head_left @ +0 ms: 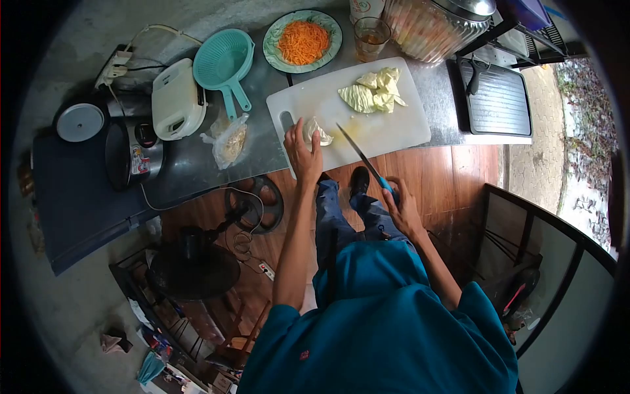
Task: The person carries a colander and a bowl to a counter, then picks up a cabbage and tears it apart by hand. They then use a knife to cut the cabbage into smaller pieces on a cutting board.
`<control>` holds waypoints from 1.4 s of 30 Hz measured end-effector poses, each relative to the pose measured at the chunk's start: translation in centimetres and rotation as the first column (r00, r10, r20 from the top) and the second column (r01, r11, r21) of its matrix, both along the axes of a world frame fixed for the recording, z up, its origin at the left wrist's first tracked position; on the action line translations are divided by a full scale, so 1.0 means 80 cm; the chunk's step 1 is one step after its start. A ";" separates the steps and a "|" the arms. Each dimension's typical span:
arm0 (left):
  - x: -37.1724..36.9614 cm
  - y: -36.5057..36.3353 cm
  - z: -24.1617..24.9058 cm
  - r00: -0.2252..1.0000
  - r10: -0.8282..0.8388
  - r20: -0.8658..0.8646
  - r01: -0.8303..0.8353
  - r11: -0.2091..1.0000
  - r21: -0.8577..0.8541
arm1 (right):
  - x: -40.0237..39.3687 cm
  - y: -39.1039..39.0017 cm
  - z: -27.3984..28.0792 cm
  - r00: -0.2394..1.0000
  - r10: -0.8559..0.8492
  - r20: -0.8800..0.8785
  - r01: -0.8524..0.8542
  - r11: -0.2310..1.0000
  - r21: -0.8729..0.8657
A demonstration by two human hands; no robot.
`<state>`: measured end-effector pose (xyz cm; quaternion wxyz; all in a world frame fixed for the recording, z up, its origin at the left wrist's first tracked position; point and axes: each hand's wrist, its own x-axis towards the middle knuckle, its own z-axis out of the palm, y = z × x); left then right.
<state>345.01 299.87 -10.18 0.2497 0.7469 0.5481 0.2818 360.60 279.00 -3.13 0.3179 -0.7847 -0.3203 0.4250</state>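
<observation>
Across the steel bench (443, 98) lies a white cutting board (394, 133), loose cabbage leaves (359, 98) on its far right part. A knife (359, 152) slants from mid-board over the near edge, its handle clamped in the right hand's (405, 209) fingers. Near the board's left end, a small cabbage piece (319, 132) touches the left, nearer hand (303, 159), fingers apart; the blade tip points towards it from the right.

left hand (304, 154) rests on a pale piece (317, 133) at the left end of the white cutting board (308, 98); right hand (403, 207) grips the blue-handled knife (363, 157), cabbage leaves (374, 92) lying beyond its tip.
</observation>
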 end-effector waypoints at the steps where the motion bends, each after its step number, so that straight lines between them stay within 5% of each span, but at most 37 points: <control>1: -0.010 0.005 0.000 1.000 -0.004 -0.003 0.004 1.000 -0.003 | 0.000 0.002 0.004 0.999 -0.002 -0.041 0.004 0.999 0.042; 3: -0.030 0.012 0.002 0.925 -0.374 0.064 0.376 0.926 -0.035 | 0.005 0.001 0.003 0.997 0.051 -0.065 -0.051 0.999 -0.002; 7: -0.044 0.029 0.013 0.856 -0.517 0.005 0.516 0.853 -0.083 | 0.013 0.005 -0.002 0.998 0.042 -0.040 -0.040 0.999 0.035; 17: -0.008 0.023 0.002 0.926 -0.354 -0.129 0.356 0.934 -0.009 | -0.001 0.020 0.019 0.995 0.033 -0.099 -0.030 0.999 0.025; 20: -0.004 0.023 0.000 0.926 -0.329 -0.185 0.356 0.924 0.140 | -0.015 0.011 -0.015 0.999 0.040 -0.001 -0.039 0.984 0.174; 25: -0.005 0.025 -0.013 0.923 -0.362 -0.129 0.375 0.922 0.096 | -0.033 0.013 -0.010 0.998 0.049 0.030 -0.053 0.978 0.199; 28: 0.007 0.016 -0.015 0.947 -0.301 -0.110 0.314 0.941 0.126 | -0.038 0.020 -0.008 0.997 0.047 -0.057 -0.044 0.998 0.040; 42: 0.009 0.000 -0.029 0.980 -0.186 0.067 0.178 0.977 0.115 | -0.050 0.018 -0.034 0.992 0.058 0.113 -0.085 0.963 0.254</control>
